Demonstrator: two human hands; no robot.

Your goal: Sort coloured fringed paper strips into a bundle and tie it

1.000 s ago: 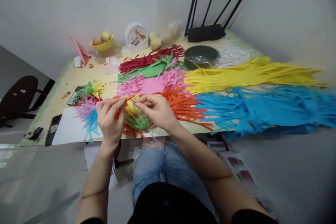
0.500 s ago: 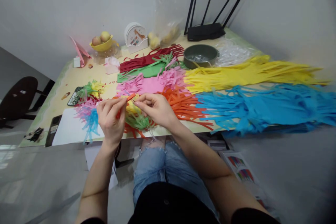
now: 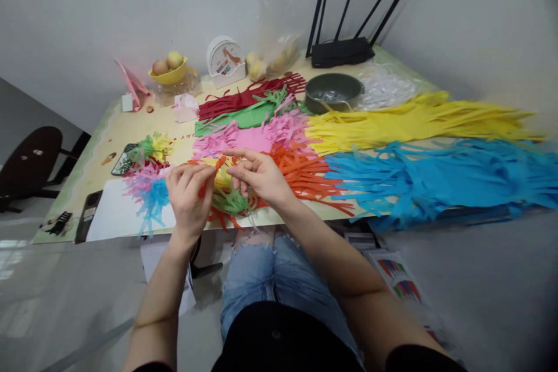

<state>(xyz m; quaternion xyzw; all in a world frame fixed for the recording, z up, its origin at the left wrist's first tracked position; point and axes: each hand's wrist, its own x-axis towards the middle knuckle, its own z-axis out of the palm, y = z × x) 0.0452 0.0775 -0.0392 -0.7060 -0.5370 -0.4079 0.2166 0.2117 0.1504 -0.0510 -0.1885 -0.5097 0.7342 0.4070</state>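
Note:
Over the front edge of the table, my left hand (image 3: 190,195) pinches the narrow end of a twisted orange paper tassel (image 3: 220,163), its tip pointing up and right. My right hand (image 3: 257,177) is just right of that tip, index finger stretched out and thumb apart from it, the other fingers curled. A thin dark line near its thumb is too small to make out. Beneath both hands lies a bundle of green fringed paper (image 3: 233,202) with yellow strips, a pale string hanging from it. Orange fringed paper (image 3: 300,177) spreads behind my right hand.
Pink (image 3: 255,140), yellow (image 3: 383,127) and blue fringed paper (image 3: 436,180) cover the right side. Finished-looking multicoloured tassels (image 3: 150,183) lie left by a phone (image 3: 124,160). A green bowl (image 3: 333,93) and a black router (image 3: 343,53) stand behind.
My right hand's thumb and index finger have parted from their pinch, with the index now stretched forward. My left hand has shifted slightly right, still holding the orange tassel.

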